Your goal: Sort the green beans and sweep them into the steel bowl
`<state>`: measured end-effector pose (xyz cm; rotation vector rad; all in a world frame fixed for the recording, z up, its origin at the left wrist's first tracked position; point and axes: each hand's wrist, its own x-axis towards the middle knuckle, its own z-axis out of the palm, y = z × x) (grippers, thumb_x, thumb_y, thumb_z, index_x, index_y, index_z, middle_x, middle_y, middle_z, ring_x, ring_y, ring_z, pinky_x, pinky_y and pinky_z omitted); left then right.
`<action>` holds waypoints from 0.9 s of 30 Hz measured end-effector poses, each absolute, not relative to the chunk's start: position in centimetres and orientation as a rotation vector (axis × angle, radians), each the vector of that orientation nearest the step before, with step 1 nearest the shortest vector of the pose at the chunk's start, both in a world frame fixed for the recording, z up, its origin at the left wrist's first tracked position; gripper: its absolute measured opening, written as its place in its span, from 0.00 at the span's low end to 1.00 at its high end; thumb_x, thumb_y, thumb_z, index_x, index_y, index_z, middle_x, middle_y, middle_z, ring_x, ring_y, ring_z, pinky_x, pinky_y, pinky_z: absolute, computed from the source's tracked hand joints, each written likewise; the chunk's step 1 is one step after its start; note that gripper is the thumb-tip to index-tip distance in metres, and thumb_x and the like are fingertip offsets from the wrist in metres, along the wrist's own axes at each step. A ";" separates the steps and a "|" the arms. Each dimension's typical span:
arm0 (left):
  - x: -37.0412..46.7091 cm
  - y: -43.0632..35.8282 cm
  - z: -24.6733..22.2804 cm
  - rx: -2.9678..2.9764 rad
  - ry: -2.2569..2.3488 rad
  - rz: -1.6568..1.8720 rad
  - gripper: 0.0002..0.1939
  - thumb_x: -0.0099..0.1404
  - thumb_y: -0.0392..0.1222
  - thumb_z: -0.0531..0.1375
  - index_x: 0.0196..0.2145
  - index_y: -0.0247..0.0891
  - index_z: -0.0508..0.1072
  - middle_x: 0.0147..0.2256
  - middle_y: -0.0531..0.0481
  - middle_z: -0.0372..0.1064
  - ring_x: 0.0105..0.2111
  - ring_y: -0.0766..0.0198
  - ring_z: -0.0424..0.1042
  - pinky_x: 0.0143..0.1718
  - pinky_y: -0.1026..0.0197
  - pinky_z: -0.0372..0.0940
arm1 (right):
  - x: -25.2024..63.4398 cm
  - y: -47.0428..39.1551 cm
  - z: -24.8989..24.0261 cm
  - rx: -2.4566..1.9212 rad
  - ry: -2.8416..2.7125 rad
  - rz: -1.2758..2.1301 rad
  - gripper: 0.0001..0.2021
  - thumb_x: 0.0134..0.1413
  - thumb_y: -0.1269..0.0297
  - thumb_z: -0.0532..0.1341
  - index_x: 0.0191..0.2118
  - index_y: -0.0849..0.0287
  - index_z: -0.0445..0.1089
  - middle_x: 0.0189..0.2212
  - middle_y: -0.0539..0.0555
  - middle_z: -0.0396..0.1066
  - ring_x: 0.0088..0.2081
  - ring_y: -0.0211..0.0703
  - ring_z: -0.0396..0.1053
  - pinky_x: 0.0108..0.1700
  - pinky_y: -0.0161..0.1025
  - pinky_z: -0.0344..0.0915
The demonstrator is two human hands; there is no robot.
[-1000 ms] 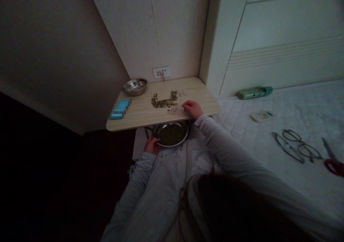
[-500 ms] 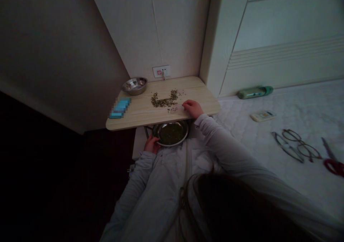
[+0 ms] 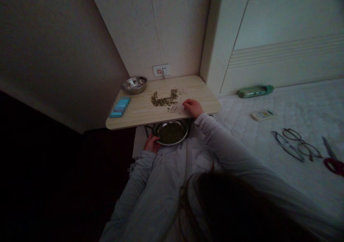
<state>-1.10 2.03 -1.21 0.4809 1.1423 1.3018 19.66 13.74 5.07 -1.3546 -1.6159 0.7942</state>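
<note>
"What does the head view show?"
"The left hand (image 3: 152, 144) grips the rim of a round, shiny metal bowl (image 3: 173, 144) just below the tabletop (image 3: 145, 115). The right hand (image 3: 192, 107), fingertips curled together, is at a thin, see-through piece (image 3: 176, 108); I cannot tell whether it's held."
"And the surface?"
"Pale wood grain, rounded corners, small greenish grains (image 3: 162, 102) in a rough U. Beyond, a pale wall (image 3: 180, 30); rightward, quilted white bedding (image 3: 242, 131)."
</note>
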 end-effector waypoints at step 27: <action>-0.7 1.8 -0.7 0.504 1.188 1.297 0.18 0.38 0.28 0.53 0.31 0.38 0.64 0.16 0.59 0.61 0.12 0.73 0.58 0.09 0.71 0.50 | 19.7 13.4 5.4 -1.336 -1.564 0.844 0.10 0.36 0.60 0.53 0.23 0.61 0.64 0.16 0.46 0.63 0.21 0.31 0.58 0.29 0.32 0.55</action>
